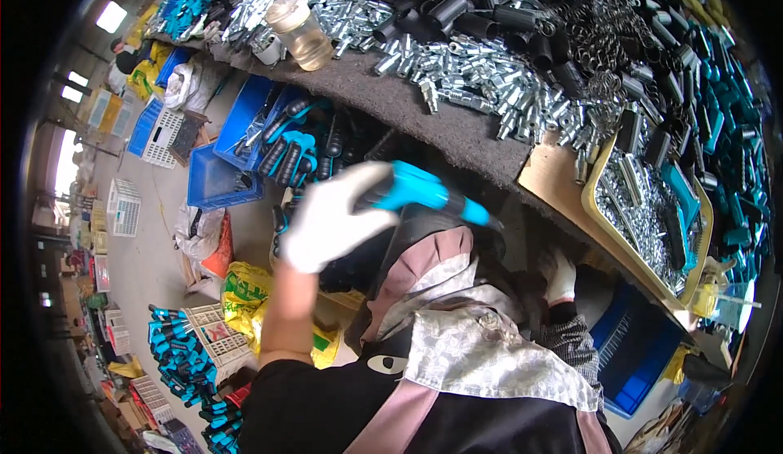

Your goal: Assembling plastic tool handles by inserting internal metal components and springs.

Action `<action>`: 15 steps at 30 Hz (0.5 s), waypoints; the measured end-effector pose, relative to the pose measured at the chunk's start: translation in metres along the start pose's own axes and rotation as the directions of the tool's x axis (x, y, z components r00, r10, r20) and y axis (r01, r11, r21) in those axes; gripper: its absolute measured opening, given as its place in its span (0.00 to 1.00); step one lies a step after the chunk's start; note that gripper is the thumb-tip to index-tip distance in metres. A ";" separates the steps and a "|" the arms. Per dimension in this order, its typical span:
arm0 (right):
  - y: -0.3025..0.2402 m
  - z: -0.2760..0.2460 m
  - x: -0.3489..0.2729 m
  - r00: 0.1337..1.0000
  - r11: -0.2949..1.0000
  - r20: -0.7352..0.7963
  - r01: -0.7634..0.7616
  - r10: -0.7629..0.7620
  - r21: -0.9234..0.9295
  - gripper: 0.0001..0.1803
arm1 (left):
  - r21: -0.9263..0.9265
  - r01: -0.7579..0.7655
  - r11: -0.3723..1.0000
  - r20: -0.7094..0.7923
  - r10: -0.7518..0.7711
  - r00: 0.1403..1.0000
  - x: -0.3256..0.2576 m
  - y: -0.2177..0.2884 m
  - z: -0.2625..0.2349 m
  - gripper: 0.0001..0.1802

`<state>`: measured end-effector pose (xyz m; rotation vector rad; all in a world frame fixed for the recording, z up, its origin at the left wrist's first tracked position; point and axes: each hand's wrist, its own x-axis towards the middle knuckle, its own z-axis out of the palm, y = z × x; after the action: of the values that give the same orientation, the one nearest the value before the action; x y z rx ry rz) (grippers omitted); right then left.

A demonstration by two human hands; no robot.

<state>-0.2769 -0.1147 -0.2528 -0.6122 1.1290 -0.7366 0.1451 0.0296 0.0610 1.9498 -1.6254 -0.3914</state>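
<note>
- A blue-and-black tool [424,186] is pointing out over the shaded space in front of the bench [408,101], its thin end aiming toward the right.
- The left hand [330,221], wearing a white glove and blurring a little, is grasping the tool by its black end.
- The tool is appearing to hold together as one piece, so at least its outer parts are probably joined; the view is not showing whether anything inside is missing.
- The right hand [558,277], also gloved, is reaching into shadow below the bench edge; whether it is gripping anything, I cannot tell.
- Beyond the left hand, similar blue-and-black pieces [289,156] are lying in and around a blue bin [241,119], seemingly at a like stage.
- On the bench, silver fittings [465,75], black tubes [510,22] and springs [603,42] are lying loose in heaps, evidently unassembled.
- A yellow-rimmed tray [589,197] is holding more small metal parts.
- On the floor at left, many more blue-and-black pieces [175,352] are piling beside a pale crate [216,333]; whether these are finished, I cannot tell.
</note>
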 end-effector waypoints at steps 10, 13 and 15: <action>0.029 0.040 0.004 1.000 0.978 0.022 0.000 0.004 -0.209 0.18 | 0.008 0.183 0.983 -0.482 -0.157 0.862 0.009 -0.091 -0.087 0.27; 0.030 0.032 -0.003 0.994 0.969 0.103 0.046 -0.021 -0.241 0.18 | 0.231 0.386 0.893 -0.509 -0.227 0.830 0.030 -0.124 -0.079 0.29; 0.032 0.023 0.001 0.999 0.967 0.046 0.038 -0.028 -0.254 0.19 | 0.377 0.443 0.813 -0.514 -0.214 0.830 0.041 -0.151 -0.063 0.31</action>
<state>-0.2479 -0.0937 -0.2705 -0.8614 1.1857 -0.6079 0.3103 0.0201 0.0278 2.4803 -1.1286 0.3740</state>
